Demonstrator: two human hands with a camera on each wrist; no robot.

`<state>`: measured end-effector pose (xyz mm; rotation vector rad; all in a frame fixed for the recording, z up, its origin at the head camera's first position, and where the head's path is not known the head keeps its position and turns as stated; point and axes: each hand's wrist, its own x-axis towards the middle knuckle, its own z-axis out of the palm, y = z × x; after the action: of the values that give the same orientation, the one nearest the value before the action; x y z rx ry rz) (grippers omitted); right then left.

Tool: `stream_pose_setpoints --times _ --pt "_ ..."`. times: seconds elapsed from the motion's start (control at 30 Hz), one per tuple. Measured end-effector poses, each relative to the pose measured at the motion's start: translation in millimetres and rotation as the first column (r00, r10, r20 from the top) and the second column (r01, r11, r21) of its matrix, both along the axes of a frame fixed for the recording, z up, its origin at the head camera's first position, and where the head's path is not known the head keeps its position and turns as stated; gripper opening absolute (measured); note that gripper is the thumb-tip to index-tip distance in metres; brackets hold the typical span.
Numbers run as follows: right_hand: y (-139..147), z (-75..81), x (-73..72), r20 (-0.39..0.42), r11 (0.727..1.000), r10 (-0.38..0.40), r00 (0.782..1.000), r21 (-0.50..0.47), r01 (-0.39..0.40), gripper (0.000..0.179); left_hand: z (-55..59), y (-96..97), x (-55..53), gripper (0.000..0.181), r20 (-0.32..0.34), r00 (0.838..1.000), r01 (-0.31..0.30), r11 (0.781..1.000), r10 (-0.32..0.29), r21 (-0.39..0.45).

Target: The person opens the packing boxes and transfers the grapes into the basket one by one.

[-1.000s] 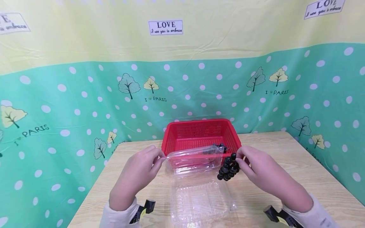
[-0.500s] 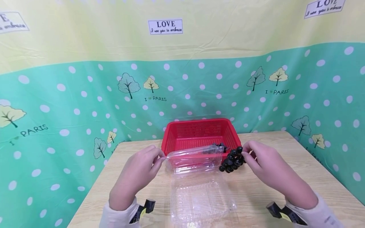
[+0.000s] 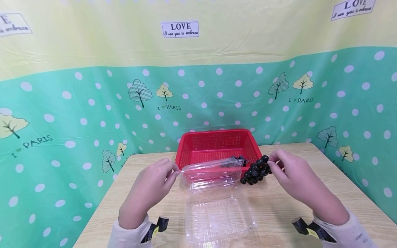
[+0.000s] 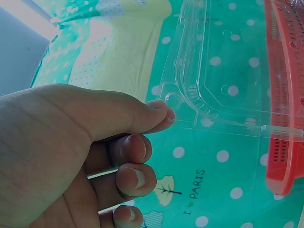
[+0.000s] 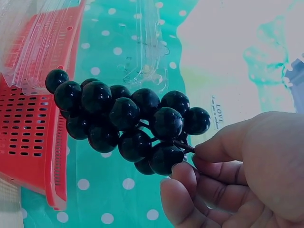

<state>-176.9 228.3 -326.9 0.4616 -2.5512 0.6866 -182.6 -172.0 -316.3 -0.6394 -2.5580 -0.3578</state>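
Observation:
My left hand point(image 3: 156, 181) pinches a corner of the raised lid of a clear plastic clamshell box point(image 3: 214, 220); the left wrist view shows thumb and forefinger on that lid corner point(image 4: 178, 102). The lower half lies on the table, hinged to the lid. With thumb and fingertips my right hand point(image 3: 289, 175) holds a bunch of black grapes point(image 3: 255, 171) by its stem, just right of the lid. In the right wrist view the grapes point(image 5: 126, 114) hang beside the box and the red basket point(image 5: 57, 166).
Behind the box stands a red plastic basket point(image 3: 218, 132) with slotted walls. More dark grapes point(image 3: 238, 160) show at its front right, partly behind the clear lid. A polka-dot curtain point(image 3: 217, 93) encloses the wooden table point(image 3: 285, 224) at the back and sides.
My right hand has moved right and slightly up with the grapes, away from the box. The left hand and the lid have stayed in place.

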Motion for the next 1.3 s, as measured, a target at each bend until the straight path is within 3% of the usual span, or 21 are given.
stream_pose_setpoints --times 0.37,0.7,1.1,1.3 --pt "2.8 1.9 -0.1 -0.021 0.998 -0.045 0.999 -0.038 0.045 0.004 0.5 0.3 0.3 0.012 0.003 1.0 0.0 1.0 0.0 0.004" --pt "2.5 1.5 -0.7 0.041 0.992 -0.058 0.997 -0.113 0.063 0.008 0.2 0.4 -0.1 0.011 0.006 1.0 -0.001 1.0 0.001 0.003" --pt "2.4 -4.6 -6.9 0.019 0.979 -0.091 0.996 -0.18 0.093 0.011 0.3 0.5 0.0 0.011 0.011 1.0 -0.002 1.0 0.002 0.0" --pt "3.0 -7.9 -10.6 0.061 0.976 -0.089 0.994 -0.196 0.1 0.013 0.0 0.4 -0.2 0.011 0.004 1.0 0.003 1.0 -0.003 -0.001"
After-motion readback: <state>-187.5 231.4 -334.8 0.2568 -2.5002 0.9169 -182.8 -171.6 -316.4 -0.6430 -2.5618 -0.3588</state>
